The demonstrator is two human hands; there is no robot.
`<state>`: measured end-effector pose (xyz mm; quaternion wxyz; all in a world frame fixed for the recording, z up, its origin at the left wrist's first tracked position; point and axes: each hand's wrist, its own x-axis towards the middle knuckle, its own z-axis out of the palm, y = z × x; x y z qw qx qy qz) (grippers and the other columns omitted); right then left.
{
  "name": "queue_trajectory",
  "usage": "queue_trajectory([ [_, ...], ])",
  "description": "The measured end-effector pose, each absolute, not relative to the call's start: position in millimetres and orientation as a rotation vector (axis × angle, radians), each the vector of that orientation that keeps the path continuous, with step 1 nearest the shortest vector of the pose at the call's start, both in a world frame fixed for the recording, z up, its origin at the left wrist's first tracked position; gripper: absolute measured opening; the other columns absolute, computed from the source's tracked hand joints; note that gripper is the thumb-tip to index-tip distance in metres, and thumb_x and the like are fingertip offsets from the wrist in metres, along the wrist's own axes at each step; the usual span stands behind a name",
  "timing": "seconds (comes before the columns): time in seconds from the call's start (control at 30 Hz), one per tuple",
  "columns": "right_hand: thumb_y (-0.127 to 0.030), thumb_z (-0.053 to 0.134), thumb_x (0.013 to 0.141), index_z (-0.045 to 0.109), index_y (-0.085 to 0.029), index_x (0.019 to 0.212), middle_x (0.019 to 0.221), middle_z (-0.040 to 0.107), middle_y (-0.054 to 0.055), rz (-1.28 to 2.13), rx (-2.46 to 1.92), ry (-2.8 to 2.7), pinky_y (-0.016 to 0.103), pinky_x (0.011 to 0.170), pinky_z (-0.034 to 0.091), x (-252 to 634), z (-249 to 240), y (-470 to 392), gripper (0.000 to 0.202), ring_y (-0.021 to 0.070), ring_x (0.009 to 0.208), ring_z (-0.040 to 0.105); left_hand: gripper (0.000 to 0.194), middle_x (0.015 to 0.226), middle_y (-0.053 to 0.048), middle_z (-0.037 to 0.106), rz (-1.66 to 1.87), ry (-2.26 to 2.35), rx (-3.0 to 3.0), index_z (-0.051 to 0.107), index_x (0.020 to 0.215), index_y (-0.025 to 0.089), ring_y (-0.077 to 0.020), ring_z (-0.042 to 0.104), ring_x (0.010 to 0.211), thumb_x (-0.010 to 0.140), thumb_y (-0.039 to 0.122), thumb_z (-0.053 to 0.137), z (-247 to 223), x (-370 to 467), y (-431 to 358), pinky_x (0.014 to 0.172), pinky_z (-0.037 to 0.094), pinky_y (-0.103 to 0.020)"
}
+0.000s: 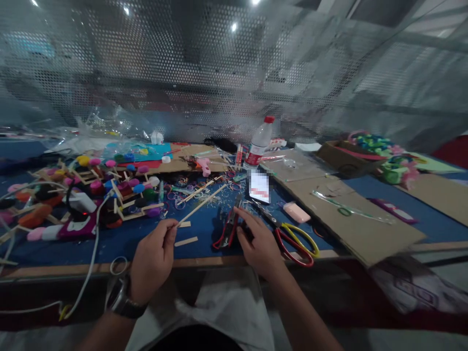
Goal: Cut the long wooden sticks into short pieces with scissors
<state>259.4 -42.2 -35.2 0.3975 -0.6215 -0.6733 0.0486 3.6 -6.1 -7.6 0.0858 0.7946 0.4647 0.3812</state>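
My left hand (155, 256) is closed, pinching one end of a long thin wooden stick (204, 204) that slants up and away to the right. Two short flat wooden pieces, one of them a pale strip (186, 241), lie on the blue tabletop close to those fingertips. Beside the right edge of a black cutting tool with red handles (227, 229) is my right hand (261, 241), thumb and forefinger apart; their tips seem to touch the tool. Large scissors (298, 239) with one red and one yellow handle lie just right of that hand.
Stick-and-coloured-ball models (124, 190) and a purple power strip (78, 226) with a white cable crowd the left. Behind the hands are a phone (259, 186), a bottle (258, 146) and scattered rubber bands. Cardboard (351, 229) and a pink case (297, 212) lie right.
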Motion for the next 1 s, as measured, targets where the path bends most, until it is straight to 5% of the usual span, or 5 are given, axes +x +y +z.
queue_trajectory([
  [0.27,-0.024,0.047,0.095,0.056,-0.02,0.138,0.11,0.075,0.011,0.074,-1.553,-1.831,0.049,0.091,0.053,253.0,-32.2,-43.7,0.044,0.0297,0.101,0.062,0.019,0.084,-0.002,0.073,1.142,1.373,2.364,0.059,0.1,0.02,-0.0173,0.07,0.072,0.1,0.03,0.043,-6.8,4.3,-5.8,0.064,0.048,-0.025],
  [0.63,-0.023,0.05,0.092,0.064,-0.014,0.12,0.108,0.073,0.015,-0.066,-1.571,-1.798,0.049,0.09,0.053,251.6,-36.8,-42.4,0.032,0.0314,0.101,0.061,0.019,0.079,-0.001,0.072,1.14,1.376,2.341,0.058,0.098,0.021,-0.0175,0.068,0.067,0.1,0.033,0.043,-6.3,2.5,-6.8,0.061,0.046,-0.026],
  [0.83,-0.027,0.044,0.095,0.066,-0.02,0.11,0.105,0.072,0.012,-0.108,-1.6,-1.757,0.047,0.09,0.052,265.5,-25.4,-50.1,0.027,0.0285,0.101,0.063,0.018,0.078,0.0,0.072,1.148,1.381,2.33,0.058,0.097,0.021,-0.0176,0.07,0.068,0.099,0.032,0.044,-5.3,1.6,-8.0,0.061,0.047,-0.025],
  [1.0,-0.029,0.045,0.089,0.068,-0.019,0.103,0.096,0.072,0.016,-0.133,-1.828,-1.636,0.054,0.087,0.05,328.2,-16.0,-71.7,0.028,0.0351,0.096,0.065,0.019,0.079,-0.001,0.072,1.147,1.373,2.325,0.059,0.098,0.021,-0.0173,0.071,0.071,0.099,0.032,0.044,-4.4,0.9,-8.8,0.063,0.049,-0.024],
])
